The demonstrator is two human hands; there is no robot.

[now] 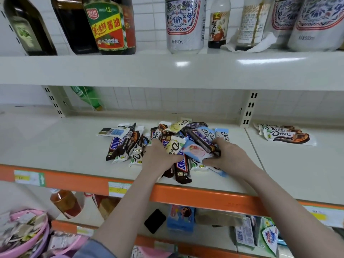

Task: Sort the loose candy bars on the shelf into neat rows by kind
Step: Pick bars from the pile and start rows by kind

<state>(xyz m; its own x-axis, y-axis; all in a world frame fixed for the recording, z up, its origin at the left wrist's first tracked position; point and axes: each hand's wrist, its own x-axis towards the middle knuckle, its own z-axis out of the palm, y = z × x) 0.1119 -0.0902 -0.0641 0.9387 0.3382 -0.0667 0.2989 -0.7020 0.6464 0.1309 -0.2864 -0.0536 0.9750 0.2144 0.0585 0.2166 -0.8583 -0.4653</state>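
Observation:
A mixed pile of candy bars lies in the middle of the cream shelf: brown Snickers bars and Dove bars in white, blue and pink wrappers. My left hand rests on the pile's middle, fingers curled over bars. My right hand pinches a pink-and-blue Dove bar at its right end, with a Snickers bar lying against it. Three Dove bars lie overlapped in a small row on the shelf section to the right.
An upper shelf overhangs, holding sauce bottles and patterned cans. An upright post divides the shelf sections. An orange front rail with price tags edges the shelf. Below are packaged goods and a pink basket.

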